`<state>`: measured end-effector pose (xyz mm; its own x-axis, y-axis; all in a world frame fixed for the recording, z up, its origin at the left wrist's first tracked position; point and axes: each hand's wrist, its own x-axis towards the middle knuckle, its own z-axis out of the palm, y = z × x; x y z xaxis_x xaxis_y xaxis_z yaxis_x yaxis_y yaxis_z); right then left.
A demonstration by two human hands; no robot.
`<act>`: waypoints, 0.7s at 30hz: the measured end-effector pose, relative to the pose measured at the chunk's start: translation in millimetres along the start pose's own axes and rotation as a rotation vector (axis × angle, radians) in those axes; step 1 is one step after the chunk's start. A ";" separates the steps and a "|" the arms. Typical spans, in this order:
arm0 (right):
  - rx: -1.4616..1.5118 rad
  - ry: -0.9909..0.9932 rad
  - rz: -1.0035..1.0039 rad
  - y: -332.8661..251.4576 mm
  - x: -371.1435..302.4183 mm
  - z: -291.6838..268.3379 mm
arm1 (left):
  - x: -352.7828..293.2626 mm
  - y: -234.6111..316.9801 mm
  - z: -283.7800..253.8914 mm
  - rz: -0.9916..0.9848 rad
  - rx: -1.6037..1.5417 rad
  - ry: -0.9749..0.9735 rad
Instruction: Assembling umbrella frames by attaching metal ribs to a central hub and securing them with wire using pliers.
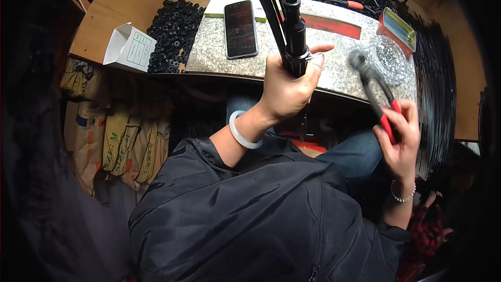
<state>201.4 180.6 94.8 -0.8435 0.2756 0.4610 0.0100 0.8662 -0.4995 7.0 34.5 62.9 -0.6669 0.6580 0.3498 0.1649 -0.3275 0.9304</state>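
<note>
My left hand (287, 93) is wrapped around what looks like a black umbrella frame (296, 34), its hub upright and a bundle of thin ribs (269, 8) slanting up to the left. A thin wire (316, 55) loops out beside the hub near my fingers. In my right hand (402, 143) are pincers with red handles (386, 125), their dark jaws (359, 59) raised over the table and blurred by motion. The jaws are apart from the frame. Whether the pincers' jaws are spread, I cannot make out.
A phone (240, 30) lies on the speckled tabletop (206, 55), left of the frame. Right of it are a red strip (334, 26), a glass dish (389, 58) and a tin (399, 30). Small black parts (169, 39), a white box (138, 49) and long thin rods (436, 86) surround the tabletop.
</note>
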 end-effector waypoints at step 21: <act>1.213 -0.837 0.804 -17.8 -16.9 -16.6 | -15.2 2.1 -1.6 0.163 -0.062 -0.175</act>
<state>224.4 167.4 108.1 -0.8684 -0.1694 -0.4661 0.4959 -0.2851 -0.8203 16.3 22.8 59.5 -0.4981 0.6990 0.5132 0.2111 -0.4763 0.8536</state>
